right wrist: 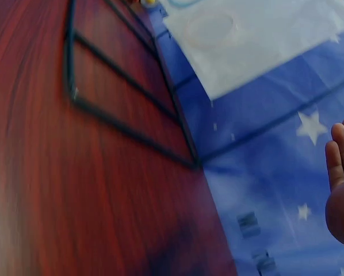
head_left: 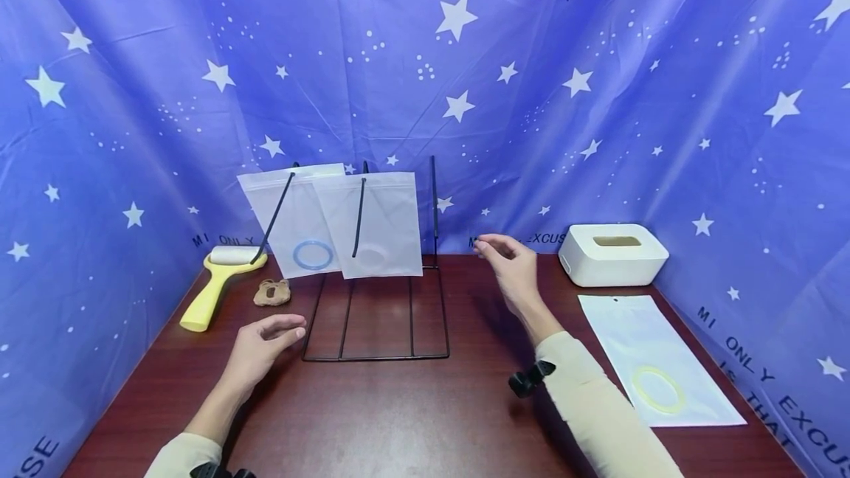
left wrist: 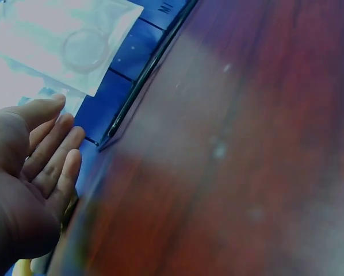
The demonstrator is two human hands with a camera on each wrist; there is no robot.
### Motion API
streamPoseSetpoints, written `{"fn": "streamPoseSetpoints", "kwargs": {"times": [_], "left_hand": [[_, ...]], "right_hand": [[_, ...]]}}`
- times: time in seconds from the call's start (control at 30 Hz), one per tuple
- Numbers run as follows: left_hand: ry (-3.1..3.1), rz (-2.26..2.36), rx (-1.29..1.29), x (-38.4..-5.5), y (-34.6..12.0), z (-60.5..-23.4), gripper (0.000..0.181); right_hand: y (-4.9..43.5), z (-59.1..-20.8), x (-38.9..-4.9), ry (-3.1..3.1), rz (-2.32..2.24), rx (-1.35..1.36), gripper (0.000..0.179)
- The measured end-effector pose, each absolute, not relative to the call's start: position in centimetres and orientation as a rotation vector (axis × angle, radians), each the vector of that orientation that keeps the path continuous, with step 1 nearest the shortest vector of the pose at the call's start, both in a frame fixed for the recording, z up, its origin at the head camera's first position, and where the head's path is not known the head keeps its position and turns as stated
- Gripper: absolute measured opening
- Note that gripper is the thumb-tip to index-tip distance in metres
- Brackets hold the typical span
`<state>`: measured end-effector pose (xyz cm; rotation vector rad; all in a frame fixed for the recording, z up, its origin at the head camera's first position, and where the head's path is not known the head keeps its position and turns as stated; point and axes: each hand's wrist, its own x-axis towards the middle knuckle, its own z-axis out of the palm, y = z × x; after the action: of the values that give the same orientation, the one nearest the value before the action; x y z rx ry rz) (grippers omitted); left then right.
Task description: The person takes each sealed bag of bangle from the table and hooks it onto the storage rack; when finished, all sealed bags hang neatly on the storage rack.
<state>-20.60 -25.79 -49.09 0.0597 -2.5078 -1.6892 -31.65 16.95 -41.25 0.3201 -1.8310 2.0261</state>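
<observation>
A black wire rack [head_left: 376, 358] stands on the table with hooks pointing forward. From its left hook hangs a white zip bag [head_left: 279, 223] with a blue ring [head_left: 313, 255] showing in it. On the middle hook, partly overlapping it, is a second white bag [head_left: 392, 220] holding a pale ring [left wrist: 84, 50]. The right hook [head_left: 434, 198] carries no bag. My left hand [head_left: 262, 349], fingers relaxed, is nearest the rack's front left corner and holds nothing. To the right of the rack my right hand [head_left: 513, 271] is raised, fingers loosely bent, with nothing visible in it.
At the right lies another white bag [head_left: 617, 330] with a yellow ring [head_left: 657, 390], in front of a white tissue box [head_left: 614, 257]. A yellow lint roller [head_left: 215, 290] and a small brown claw-like item [head_left: 271, 293] lie at the left. Starry blue cloth [head_left: 398, 57] encloses the table.
</observation>
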Motion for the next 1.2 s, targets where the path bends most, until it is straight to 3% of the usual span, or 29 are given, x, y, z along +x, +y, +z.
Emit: {"fn": "streamPoseSetpoints", "kwargs": {"times": [0.43, 0.67, 0.9, 1.2], "left_hand": [[-2.567, -1.554, 0.043, -19.0, -27.0, -50.3, 0.038], [-2.659, -1.220, -0.018, -18.7, -27.1, -50.8, 0.037], [-2.698, -1.022, -0.166, -19.0, -26.9, -51.0, 0.044], [-2.715, -1.012, -0.253, -19.1, -26.4, -51.0, 0.043]], "right_hand": [[28.1, -42.1, -29.8, -1.885, 1.978, 0.095, 0.025], [33.6, -43.6, -29.1, -1.949, 1.875, -0.128, 0.025], [38.2, -44.3, -28.5, -1.870, 1.931, -0.237, 0.010], [43.2, -45.5, -27.3, -2.032, 1.757, -0.433, 0.015]]}}
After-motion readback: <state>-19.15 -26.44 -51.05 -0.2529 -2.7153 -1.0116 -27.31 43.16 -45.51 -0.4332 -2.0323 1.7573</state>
